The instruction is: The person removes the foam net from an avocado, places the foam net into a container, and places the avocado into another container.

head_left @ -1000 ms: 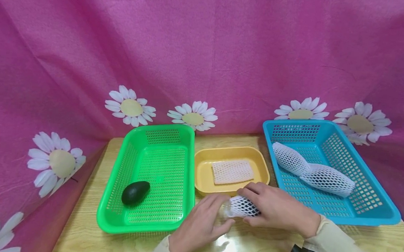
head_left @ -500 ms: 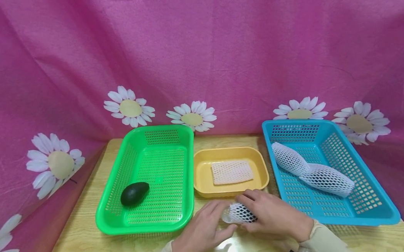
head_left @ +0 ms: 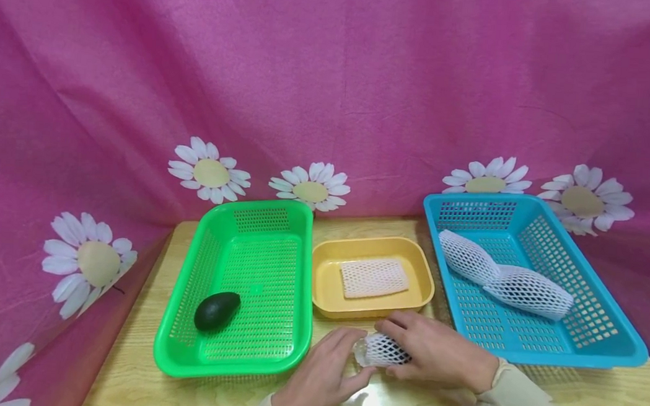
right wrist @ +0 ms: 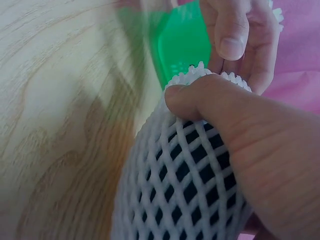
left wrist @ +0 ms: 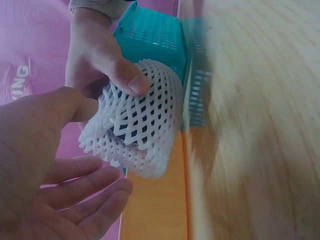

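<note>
My right hand (head_left: 441, 353) grips an avocado wrapped in a white foam net sleeve (head_left: 383, 350), low over the table in front of the yellow tray. The dark fruit shows through the mesh in the right wrist view, with the right thumb (right wrist: 197, 100) pressed near the sleeve's gathered end. In the left wrist view the sleeve's loose open end (left wrist: 125, 147) extends past the fruit. My left hand (head_left: 317, 376) is spread at that end, its thumb and fingers either side of it and relaxed. A bare avocado (head_left: 217, 312) lies in the green basket (head_left: 292, 275) at left.
The yellow tray (head_left: 328, 290) behind the hands holds a flat foam net sleeve (head_left: 374, 278). At right, a blue basket (head_left: 593, 288) contains two net-wrapped pieces (head_left: 529, 291). A pink flowered cloth (head_left: 343, 92) hangs behind the wooden table (head_left: 132, 346).
The wrapped avocado and both hands have come slightly nearer the table's front. My left fingers have drawn away from the sleeve's end and loosened. Baskets and tray stay put.
</note>
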The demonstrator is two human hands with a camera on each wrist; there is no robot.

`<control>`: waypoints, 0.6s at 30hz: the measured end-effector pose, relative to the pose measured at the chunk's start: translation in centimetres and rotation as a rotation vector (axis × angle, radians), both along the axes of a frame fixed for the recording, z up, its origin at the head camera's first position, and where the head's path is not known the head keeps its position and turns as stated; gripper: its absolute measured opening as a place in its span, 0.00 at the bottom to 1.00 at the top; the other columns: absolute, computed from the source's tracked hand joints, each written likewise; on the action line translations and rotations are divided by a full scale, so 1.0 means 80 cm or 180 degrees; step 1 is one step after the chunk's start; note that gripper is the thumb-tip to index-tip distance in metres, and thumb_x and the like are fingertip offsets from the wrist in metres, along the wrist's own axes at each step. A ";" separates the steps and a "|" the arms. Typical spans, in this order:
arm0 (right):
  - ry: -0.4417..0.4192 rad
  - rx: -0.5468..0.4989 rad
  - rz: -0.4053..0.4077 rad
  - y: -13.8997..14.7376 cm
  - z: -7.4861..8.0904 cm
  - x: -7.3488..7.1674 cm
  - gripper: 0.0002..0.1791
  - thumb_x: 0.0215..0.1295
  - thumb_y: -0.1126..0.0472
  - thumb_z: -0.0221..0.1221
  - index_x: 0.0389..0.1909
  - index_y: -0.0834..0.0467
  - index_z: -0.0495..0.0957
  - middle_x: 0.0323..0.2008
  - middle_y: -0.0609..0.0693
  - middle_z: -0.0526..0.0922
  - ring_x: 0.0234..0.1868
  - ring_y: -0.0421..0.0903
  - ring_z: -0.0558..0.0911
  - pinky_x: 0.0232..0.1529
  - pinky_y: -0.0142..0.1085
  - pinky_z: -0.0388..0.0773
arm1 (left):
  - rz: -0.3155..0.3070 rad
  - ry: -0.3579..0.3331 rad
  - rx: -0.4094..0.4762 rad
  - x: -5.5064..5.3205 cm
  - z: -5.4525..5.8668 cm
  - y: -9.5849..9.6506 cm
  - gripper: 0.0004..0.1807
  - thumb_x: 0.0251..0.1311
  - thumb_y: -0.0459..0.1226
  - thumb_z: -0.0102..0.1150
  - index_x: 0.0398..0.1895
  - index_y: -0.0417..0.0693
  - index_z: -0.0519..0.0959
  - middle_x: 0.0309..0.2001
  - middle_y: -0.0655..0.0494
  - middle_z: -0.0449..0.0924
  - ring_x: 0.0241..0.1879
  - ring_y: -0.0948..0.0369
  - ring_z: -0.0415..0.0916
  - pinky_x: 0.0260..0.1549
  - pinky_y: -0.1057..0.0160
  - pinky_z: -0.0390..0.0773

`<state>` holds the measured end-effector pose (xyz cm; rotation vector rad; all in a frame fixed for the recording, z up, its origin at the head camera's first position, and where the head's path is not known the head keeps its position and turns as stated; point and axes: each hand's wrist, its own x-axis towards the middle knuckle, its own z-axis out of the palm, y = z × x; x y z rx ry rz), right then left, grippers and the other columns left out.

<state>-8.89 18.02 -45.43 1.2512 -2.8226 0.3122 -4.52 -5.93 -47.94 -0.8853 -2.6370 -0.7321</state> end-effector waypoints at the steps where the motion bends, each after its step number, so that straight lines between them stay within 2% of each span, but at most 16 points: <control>1: -0.0030 0.0005 -0.0003 0.000 -0.001 0.000 0.34 0.58 0.42 0.71 0.62 0.53 0.78 0.54 0.45 0.82 0.53 0.42 0.83 0.54 0.44 0.85 | 0.0003 -0.0013 -0.0012 0.000 0.000 0.000 0.27 0.63 0.51 0.68 0.61 0.48 0.78 0.55 0.57 0.83 0.55 0.63 0.82 0.55 0.63 0.83; 9: -0.0185 -0.0001 0.0028 -0.001 -0.004 -0.001 0.32 0.59 0.43 0.70 0.62 0.52 0.78 0.54 0.44 0.82 0.53 0.42 0.82 0.53 0.44 0.85 | 0.0032 0.0028 -0.0045 0.001 -0.005 -0.004 0.25 0.62 0.49 0.70 0.58 0.49 0.79 0.51 0.58 0.85 0.51 0.64 0.83 0.50 0.64 0.83; 18: -0.0269 -0.0003 0.0113 -0.004 -0.008 -0.002 0.31 0.60 0.43 0.69 0.62 0.53 0.78 0.53 0.44 0.82 0.52 0.41 0.82 0.53 0.44 0.85 | 0.0084 -0.0092 -0.0080 0.004 -0.008 -0.006 0.21 0.64 0.50 0.67 0.55 0.50 0.80 0.49 0.60 0.86 0.50 0.64 0.84 0.48 0.65 0.83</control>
